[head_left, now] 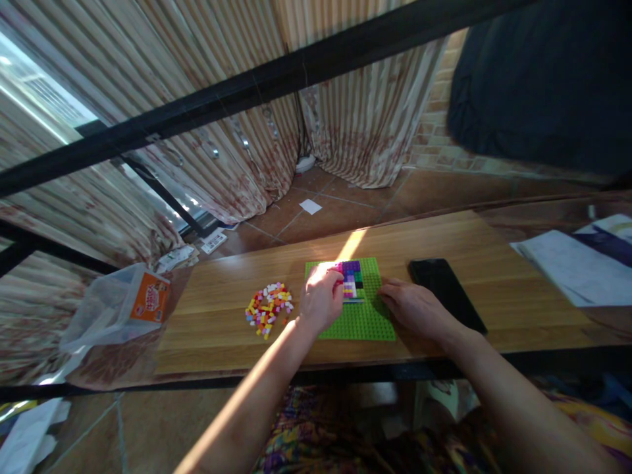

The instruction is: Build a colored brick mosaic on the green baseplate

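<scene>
A green studded baseplate (363,326) lies on the wooden board, with a block of small toy bricks (351,266) in purple, blue, pink, white and green built on it. Over the left side of these bricks is my left hand (320,299), its thumb and fingers pinched together; what is between the fingertips is hidden. My right hand (412,306) rests at the plate's right edge, fingers bent, with the tips against the edge. To the left of the plate lies a loose pile of small bricks (269,306) in yellow, red, orange, white and pink.
A black phone (447,293) lies right of my right hand. Papers (557,266) are at the far right. A clear plastic box (106,309) with an orange label stands left of the wooden board (212,342). A dark bar (266,82) crosses above, before curtains.
</scene>
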Tool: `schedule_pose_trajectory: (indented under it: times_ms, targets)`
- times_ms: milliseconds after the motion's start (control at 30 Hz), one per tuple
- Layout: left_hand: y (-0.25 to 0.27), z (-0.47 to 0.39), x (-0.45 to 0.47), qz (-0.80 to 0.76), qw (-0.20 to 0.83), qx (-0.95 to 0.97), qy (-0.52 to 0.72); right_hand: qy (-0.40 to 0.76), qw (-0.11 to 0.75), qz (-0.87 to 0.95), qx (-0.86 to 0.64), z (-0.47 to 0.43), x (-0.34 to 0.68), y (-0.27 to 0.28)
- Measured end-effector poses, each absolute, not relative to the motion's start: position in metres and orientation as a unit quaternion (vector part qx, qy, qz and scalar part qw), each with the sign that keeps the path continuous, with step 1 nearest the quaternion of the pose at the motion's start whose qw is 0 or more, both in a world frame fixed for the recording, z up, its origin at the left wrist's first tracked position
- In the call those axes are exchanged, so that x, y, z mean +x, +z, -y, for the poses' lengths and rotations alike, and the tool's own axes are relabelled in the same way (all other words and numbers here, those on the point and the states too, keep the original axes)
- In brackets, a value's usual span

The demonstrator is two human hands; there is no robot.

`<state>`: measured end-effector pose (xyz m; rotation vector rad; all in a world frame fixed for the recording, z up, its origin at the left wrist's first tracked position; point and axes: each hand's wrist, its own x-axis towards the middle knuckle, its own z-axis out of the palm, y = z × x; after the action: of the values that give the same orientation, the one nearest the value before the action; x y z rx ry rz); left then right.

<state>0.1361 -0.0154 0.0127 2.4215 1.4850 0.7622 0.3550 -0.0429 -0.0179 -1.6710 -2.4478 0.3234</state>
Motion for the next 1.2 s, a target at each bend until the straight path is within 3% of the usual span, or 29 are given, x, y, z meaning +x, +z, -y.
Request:
schedule_pose_trajectory:
  times_ms: [467,833,1200]
  targets:
    - [0.019,0.018,0.135,-0.5,0.122,0.811,0.277,0.103,0.064,0.817,-0.564,0.045,0.353,-0.01]
    - [0.028,0.014,0.132,-0.502,0.326,0.688,0.411,0.107,0.062,0.814,-0.567,0.045,0.352,-0.009]
    - [0.028,0.017,0.135,-0.508,0.328,0.68,0.415,0.09,0.061,0.818,-0.565,0.045,0.353,-0.014]
